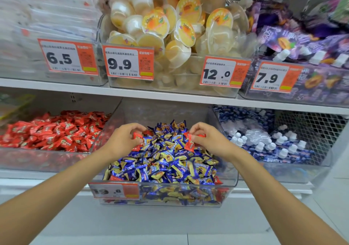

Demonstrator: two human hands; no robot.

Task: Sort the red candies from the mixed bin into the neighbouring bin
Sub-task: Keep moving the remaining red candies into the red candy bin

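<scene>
The clear mixed bin [229,183] in the middle of the lower shelf holds a heap of blue-and-yellow wrapped candies [170,161] with a few red ones among them. My left hand [122,140] is over the bin's left side, fingers curled round red candies [137,136]. My right hand [209,140] is over the right side and pinches red candies [189,143]. More red candies lie at the bin's front left [116,178] and front right [218,180]. The neighbouring bin [37,159] on the left is full of red candies [56,131].
A bin of blue pouches with white caps [264,140] stands to the right. The upper shelf carries bins of jelly cups [170,27] and purple pouches [302,42], with orange price tags [130,63] along the front. An orange price tag [113,191] hangs on the mixed bin.
</scene>
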